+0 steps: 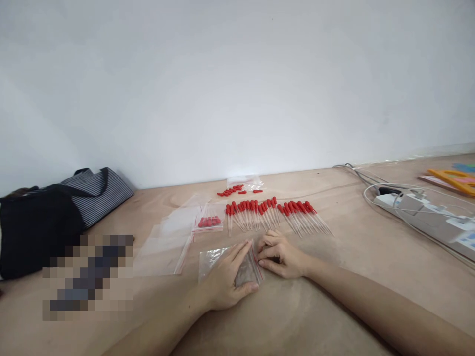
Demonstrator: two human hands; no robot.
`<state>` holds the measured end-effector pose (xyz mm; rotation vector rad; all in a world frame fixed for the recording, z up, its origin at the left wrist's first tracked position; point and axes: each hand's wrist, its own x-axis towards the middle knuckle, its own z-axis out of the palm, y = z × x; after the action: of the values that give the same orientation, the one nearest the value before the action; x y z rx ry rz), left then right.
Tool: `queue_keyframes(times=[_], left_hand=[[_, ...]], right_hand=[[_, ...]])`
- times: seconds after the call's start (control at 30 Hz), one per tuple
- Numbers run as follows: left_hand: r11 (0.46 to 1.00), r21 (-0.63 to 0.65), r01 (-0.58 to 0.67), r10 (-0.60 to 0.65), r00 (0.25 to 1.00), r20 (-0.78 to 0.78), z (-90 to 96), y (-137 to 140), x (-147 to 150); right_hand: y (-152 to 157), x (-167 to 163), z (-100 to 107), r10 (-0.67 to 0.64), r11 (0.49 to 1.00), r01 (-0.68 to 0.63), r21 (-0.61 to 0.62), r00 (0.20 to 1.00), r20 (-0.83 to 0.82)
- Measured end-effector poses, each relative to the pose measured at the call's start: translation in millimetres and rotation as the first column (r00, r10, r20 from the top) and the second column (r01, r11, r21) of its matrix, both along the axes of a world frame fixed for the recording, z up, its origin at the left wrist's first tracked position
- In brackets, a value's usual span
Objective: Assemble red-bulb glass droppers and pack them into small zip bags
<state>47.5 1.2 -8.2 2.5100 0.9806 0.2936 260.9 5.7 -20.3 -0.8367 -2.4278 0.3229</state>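
A clear zip-lock bag (pixel 248 272) with a red line along its right edge lies flat in front of me. My left hand (pixel 230 282) rests flat on it, fingers stretched out and thumb apart. At the red-lined edge, the curled fingers of my right hand (pixel 279 254) pinch the bag; the exact grip is partly hidden. Just beyond my hands lie droppers with red bulbs and thin clear stems, in one group (pixel 252 206) and a second group (pixel 300 210) to its right. A small bag of red bulbs (pixel 209 222) sits left of them.
Several clear bags (pixel 163 249) overlap on the left. Loose red bulbs (pixel 230 190) and a clear bag (pixel 243 180) lie near the wall. A black striped cloth bag (pixel 44 217) stands far left; a power strip (pixel 430 212) with cables and an orange frame (pixel 451 180) are right.
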Motion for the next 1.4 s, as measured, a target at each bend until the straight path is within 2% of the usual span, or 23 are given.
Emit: queue_keyframes(times=[0.13,0.27,0.37,0.5,0.67,0.73,0.77,0.83,0.87,0.9,0.97,1.03,1.2,1.27,1.4], left_hand=[[0.999,0.004,0.040,-0.040,0.998,0.038,-1.3,1.1,-1.2],[0.999,-0.006,0.035,-0.035,0.999,0.041,-1.7,1.8,-2.8],[0.999,-0.035,-0.005,0.006,1.000,0.014,2.5,1.1,-5.8],[0.999,-0.026,-0.026,0.025,0.999,-0.046,10.0,-0.6,-9.4],[0.999,-0.001,-0.051,0.051,0.998,-0.048,10.3,-0.1,-8.1],[0.998,0.005,-0.064,0.064,0.997,-0.037,8.8,0.3,-6.7],[0.998,0.008,-0.066,0.066,0.997,-0.034,8.3,0.5,-6.0],[0.998,0.018,-0.064,0.065,0.997,-0.030,8.2,0.4,-4.7],[0.998,0.022,-0.062,0.062,0.998,-0.029,8.5,0.3,-4.1],[0.998,0.024,-0.061,0.061,0.998,-0.028,9.0,0.2,-3.6],[0.998,0.027,-0.064,0.064,0.998,-0.023,9.9,0.0,-3.0],[0.998,0.029,-0.064,0.064,0.998,-0.015,9.9,0.2,-2.9],[0.998,0.030,-0.046,0.046,0.999,0.013,6.4,2.5,-5.0],[0.999,0.029,-0.038,0.038,0.999,0.005,4.9,3.8,-5.9],[0.999,0.035,-0.030,0.030,1.000,0.009,4.1,4.3,-6.4]], right_hand=[[-4.0,2.6,2.3,0.216,0.976,-0.214,-0.043,0.975,0.048],[-7.9,0.2,3.9,0.306,0.952,-0.303,-0.050,0.948,0.091],[-10.3,0.1,8.7,0.309,0.951,-0.306,-0.047,0.941,0.140],[-12.7,2.4,13.7,0.252,0.968,-0.246,-0.053,0.953,0.169],[-11.3,6.3,11.2,0.231,0.964,-0.225,-0.142,0.973,0.025],[-5.2,9.3,10.4,0.142,0.969,-0.156,-0.193,0.986,-0.081],[-0.2,11.0,10.4,0.052,0.975,-0.077,-0.210,0.991,-0.121],[13.6,14.2,11.1,-0.217,0.959,0.180,-0.217,0.964,-0.156],[22.1,15.3,11.8,-0.371,0.918,0.337,-0.209,0.916,-0.151],[31.2,15.7,12.6,-0.509,0.854,0.479,-0.202,0.850,-0.137],[50.8,14.1,14.7,-0.677,0.728,0.655,-0.203,0.733,-0.062],[70.7,9.5,16.8,-0.743,0.653,0.729,-0.204,0.669,0.012],[114.1,-2.1,19.3,-0.800,0.574,0.797,-0.189,0.595,0.080],[125.5,-3.4,18.0,-0.806,0.558,0.807,-0.191,0.582,0.104],[136.8,-5.8,12.8,-0.792,0.564,0.795,-0.224,0.597,0.126]])
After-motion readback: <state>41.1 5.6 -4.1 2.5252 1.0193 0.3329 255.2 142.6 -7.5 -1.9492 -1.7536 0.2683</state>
